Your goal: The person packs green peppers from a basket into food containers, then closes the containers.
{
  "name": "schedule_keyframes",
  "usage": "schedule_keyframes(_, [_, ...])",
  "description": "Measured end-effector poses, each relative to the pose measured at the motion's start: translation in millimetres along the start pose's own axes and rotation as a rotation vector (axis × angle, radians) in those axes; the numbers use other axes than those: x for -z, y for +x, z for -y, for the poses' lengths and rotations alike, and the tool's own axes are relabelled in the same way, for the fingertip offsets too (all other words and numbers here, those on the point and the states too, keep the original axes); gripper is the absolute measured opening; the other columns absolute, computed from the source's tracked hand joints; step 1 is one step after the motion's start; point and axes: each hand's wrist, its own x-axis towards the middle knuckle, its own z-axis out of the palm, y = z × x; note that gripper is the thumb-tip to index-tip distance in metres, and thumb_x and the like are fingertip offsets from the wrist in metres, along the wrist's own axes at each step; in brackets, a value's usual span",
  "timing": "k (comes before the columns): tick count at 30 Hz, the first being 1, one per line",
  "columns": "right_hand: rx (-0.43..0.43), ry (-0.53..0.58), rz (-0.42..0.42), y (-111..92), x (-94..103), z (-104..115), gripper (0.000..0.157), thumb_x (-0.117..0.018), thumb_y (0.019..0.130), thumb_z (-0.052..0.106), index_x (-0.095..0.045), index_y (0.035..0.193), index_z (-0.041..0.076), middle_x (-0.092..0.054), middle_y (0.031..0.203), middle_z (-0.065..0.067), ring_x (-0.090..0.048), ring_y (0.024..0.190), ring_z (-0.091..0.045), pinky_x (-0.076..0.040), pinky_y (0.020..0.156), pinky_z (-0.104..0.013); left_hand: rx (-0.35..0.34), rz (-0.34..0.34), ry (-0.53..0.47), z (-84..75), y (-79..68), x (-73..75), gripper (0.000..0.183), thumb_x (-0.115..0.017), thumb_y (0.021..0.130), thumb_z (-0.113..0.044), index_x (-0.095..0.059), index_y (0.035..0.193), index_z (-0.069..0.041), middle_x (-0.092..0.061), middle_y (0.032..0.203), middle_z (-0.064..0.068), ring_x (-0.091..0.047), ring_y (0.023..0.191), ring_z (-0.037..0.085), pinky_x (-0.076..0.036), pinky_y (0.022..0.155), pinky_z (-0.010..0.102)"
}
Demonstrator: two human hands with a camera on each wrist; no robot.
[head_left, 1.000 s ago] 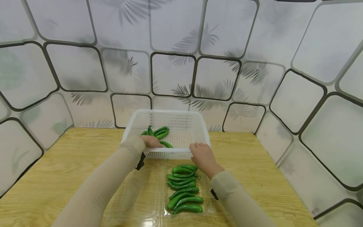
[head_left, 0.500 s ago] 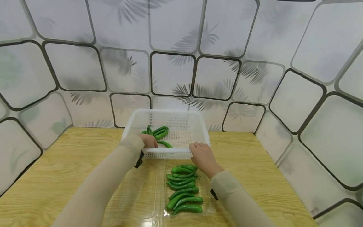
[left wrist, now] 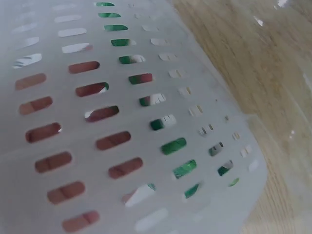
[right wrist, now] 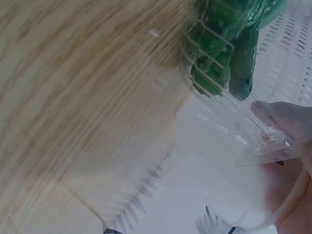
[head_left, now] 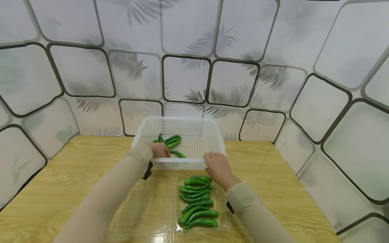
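Observation:
A white perforated plastic basket (head_left: 179, 161) holds several green chili peppers (head_left: 172, 143). My left hand (head_left: 160, 149) reaches over its front rim, fingertips hidden behind the wall, close to a single curved pepper (head_left: 179, 154). Through the basket's slots in the left wrist view show the fingers (left wrist: 113, 140) beside green pepper; I cannot tell if they hold any. My right hand (head_left: 218, 168) grips the front rim near the right corner, also seen in the right wrist view. Nearer lies a clear plastic container (head_left: 146, 216), its right half bearing a column of green peppers (head_left: 197, 205).
Everything stands on a wooden table (head_left: 264, 189). Directly behind the basket rises a wall covering (head_left: 185, 79) with rounded outlines and leaf prints. Bare wood shows to the left and right of the basket.
My left hand has drawn slightly back and sunk lower behind the basket's front wall. The right hand, basket and column of peppers have stayed in place.

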Motion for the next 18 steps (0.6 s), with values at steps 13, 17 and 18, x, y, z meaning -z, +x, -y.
schedule_keyframes(13, [-0.02, 0.007, 0.063, 2, 2.5, -2, 0.035, -0.079, 0.076, 0.023, -0.05, 0.088, 0.009, -0.046, 0.075, -0.001, -0.043, 0.064, -0.017, -0.034, 0.059, -0.029, -0.118, -0.097, -0.131, 1.9, -15.5, 2.9, 0.035, -0.039, 0.098, -0.007, -0.057, 0.127, -0.003, -0.054, 0.128, 0.016, -0.054, 0.107, 0.03, -0.046, 0.084, 0.039])
schedule_keyframes(17, [-0.014, 0.014, 0.06, 2, 1.6, -1, 0.035, -0.079, 0.075, 0.022, -0.05, 0.088, 0.009, -0.046, 0.075, -0.002, -0.043, 0.063, -0.017, -0.034, 0.058, -0.029, -0.117, -0.14, -0.192, 1.3, -20.3, 2.4, 0.033, -0.044, 0.097, -0.012, -0.058, 0.125, 0.0, -0.057, 0.124, 0.016, -0.057, 0.096, 0.027, -0.046, 0.076, 0.035])
schedule_keyframes(18, [-0.012, 0.015, 0.055, 2, 1.1, -1, 0.035, -0.08, 0.075, 0.022, -0.05, 0.088, 0.009, -0.046, 0.075, -0.002, -0.043, 0.063, -0.017, -0.034, 0.058, -0.029, -0.121, -0.149, -0.208, 1.3, -21.2, 2.1, 0.033, -0.046, 0.097, -0.013, -0.058, 0.125, 0.001, -0.057, 0.124, 0.017, -0.057, 0.098, 0.029, -0.047, 0.078, 0.036])
